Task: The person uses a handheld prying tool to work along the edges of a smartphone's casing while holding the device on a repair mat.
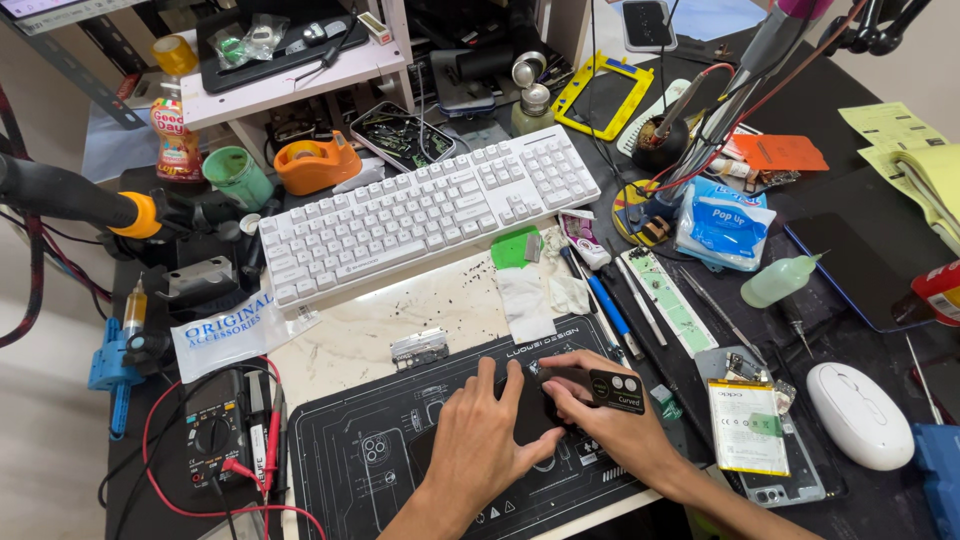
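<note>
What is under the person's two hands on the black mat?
A dark flat object lies under the left hand and right hand, on the mat. The hands hide most of it.

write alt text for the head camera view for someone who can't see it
Two bare hands, left and right, press a small dark flat device on a black printed work mat. Behind lie a white keyboard and scattered repair tools.

Two hands worked together, the left hand and right hand, on one dark phone under their fingers. Beyond the fingertips lay one white keyboard and one small metal clamp. To the right of the fingers sat one white mouse, one phone battery and two tweezers.
</note>
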